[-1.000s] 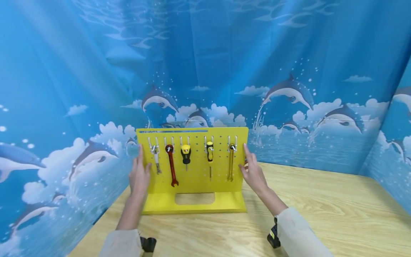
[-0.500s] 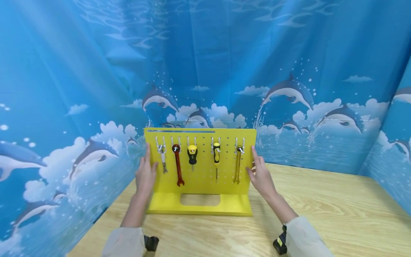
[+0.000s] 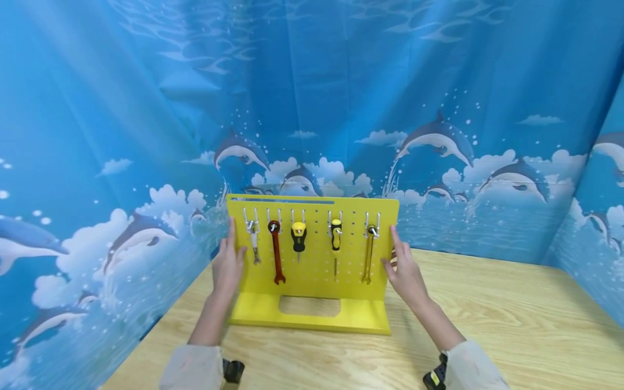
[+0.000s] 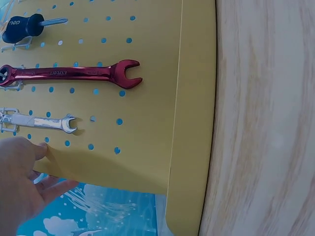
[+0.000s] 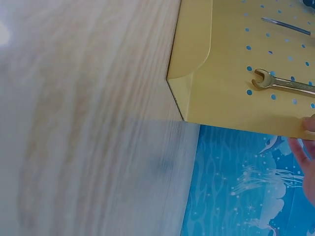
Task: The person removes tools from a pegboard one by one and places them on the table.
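A yellow pegboard stand (image 3: 314,287) is upright on the wooden table, held at its side edges by both hands. My left hand (image 3: 227,269) grips the left edge, thumb in front and fingers behind, as the left wrist view shows. On the opposite edge my right hand (image 3: 405,273) has the same hold. Metal hooks carry a small silver wrench (image 3: 254,244), a red wrench (image 3: 277,254), a stubby screwdriver (image 3: 299,236) with a yellow-black handle, a longer yellow-black screwdriver (image 3: 336,235) and a gold-coloured wrench (image 3: 369,257).
The light wooden table (image 3: 487,309) extends to the right and in front of the stand. Behind and on both sides hangs a blue curtain (image 3: 312,108) printed with dolphins. Each wrist wears a black camera.
Both hands have shifted the pegboard stand to the right along the table, and its right end now sits slightly nearer. The tools on it have travelled along, still on their hooks.
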`<state>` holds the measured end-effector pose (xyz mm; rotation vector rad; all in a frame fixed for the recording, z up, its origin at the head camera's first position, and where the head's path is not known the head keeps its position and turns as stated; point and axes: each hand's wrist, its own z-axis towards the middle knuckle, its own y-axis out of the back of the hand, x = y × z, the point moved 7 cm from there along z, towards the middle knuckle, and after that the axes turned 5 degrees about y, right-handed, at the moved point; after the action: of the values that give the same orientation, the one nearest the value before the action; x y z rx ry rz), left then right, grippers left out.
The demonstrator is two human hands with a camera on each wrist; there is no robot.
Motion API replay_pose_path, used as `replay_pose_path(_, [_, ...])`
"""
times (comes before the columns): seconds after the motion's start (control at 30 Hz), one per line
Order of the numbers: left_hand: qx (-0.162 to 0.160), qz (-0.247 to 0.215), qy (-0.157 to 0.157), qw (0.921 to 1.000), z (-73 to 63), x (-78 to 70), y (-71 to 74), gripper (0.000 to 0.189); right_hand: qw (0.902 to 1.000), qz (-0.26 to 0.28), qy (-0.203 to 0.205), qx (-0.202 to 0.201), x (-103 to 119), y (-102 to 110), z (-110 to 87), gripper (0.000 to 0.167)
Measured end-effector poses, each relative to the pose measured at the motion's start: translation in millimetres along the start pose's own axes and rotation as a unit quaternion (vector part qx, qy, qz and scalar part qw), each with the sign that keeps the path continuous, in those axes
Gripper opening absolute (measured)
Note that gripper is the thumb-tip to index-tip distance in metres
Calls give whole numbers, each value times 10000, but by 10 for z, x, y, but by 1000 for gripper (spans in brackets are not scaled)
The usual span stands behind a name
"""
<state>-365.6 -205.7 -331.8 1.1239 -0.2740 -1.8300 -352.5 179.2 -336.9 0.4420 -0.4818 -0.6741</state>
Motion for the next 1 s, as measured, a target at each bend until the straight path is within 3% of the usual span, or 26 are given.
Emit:
replay_pose_path(0.27, [-99,24,-371,9993,1,-98,-46,83,9999,-114,82,-56,17,117,-80,94])
replay_pose_path(0.7, [242,-149,-261,9993,11,-147,-180,85,9997,-205,-14,-111,15,253,-192,96])
replay_pose_path(1.0, [263,-195,-339,9989,-16,-226,-215,85,9997,-205,1,-114,19,341,-249,97])
